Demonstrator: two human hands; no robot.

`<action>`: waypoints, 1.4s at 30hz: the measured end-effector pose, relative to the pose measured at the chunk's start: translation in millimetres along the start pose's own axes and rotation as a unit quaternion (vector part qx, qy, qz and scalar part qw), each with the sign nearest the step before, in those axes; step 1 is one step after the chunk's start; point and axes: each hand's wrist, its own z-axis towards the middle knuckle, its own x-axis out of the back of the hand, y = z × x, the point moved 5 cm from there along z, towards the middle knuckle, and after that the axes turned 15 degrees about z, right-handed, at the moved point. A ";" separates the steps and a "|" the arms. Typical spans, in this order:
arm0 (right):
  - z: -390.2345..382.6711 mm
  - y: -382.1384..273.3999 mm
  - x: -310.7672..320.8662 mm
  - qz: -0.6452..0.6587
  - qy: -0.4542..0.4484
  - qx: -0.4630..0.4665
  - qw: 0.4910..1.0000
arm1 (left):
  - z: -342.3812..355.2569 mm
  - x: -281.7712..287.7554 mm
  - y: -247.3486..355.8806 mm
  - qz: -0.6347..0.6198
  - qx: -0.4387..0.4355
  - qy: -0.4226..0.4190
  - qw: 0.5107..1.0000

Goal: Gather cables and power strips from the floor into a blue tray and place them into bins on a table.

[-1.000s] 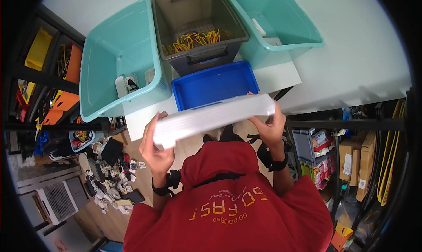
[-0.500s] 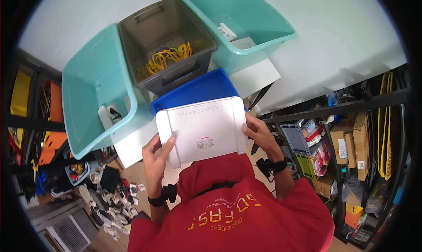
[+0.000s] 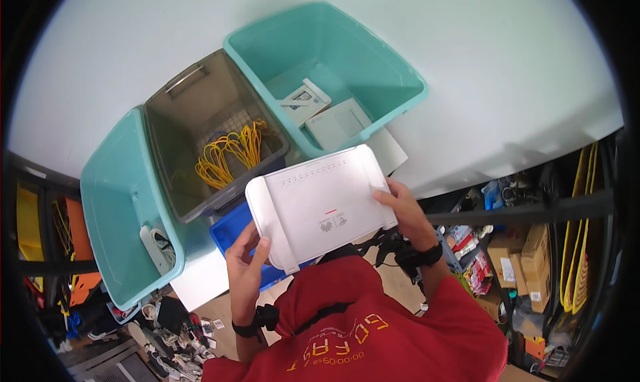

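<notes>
A white router [image 3: 320, 202], flat and wide with rounded raised sides and a row of small marks along its far edge, is held in front of my chest. My left hand [image 3: 245, 265] is closed on its left side, thumb on top. On the opposite side, my right hand [image 3: 405, 212] grips it, also with the thumb above. Beneath the router, a blue tray [image 3: 230, 230] is partly covered. Just beyond stands a teal bin [image 3: 393, 69] at the right, holding a flat white box-shaped device [image 3: 337, 123] and a smaller white device [image 3: 312, 103].
A grey translucent bin [image 3: 170, 122] with coiled yellow cables [image 3: 230, 157] stands in the middle. The left teal bin [image 3: 107, 195] holds a white power strip [image 3: 155, 250] with cable. Loaded shelves [image 3: 520, 215] line the right; cables and devices [image 3: 157, 335] litter the floor at left.
My view has shifted toward the right teal bin, showing more of its inside. The router has tilted slightly and moved a little right in view, still in both hands.
</notes>
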 end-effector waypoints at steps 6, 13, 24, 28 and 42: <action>81.2 -125.5 29.6 -0.060 0.017 0.077 0.995 | 80.5 -50.2 41.8 -0.044 -0.041 0.011 0.998; 216.2 -221.7 52.0 -0.113 0.040 0.066 0.991 | 142.8 -104.1 39.2 -0.019 -0.017 0.045 0.999; 383.7 -144.3 87.6 -0.280 -0.024 -0.204 0.938 | 170.6 -124.4 49.0 0.348 -0.121 0.142 0.918; 397.0 -119.7 97.9 -0.339 -0.027 -0.286 0.896 | 172.9 -129.5 42.1 0.337 -0.100 0.132 0.927; 454.0 -76.6 163.3 -0.600 -0.379 -0.250 0.659 | 178.1 -132.0 31.6 0.316 -0.079 0.112 0.939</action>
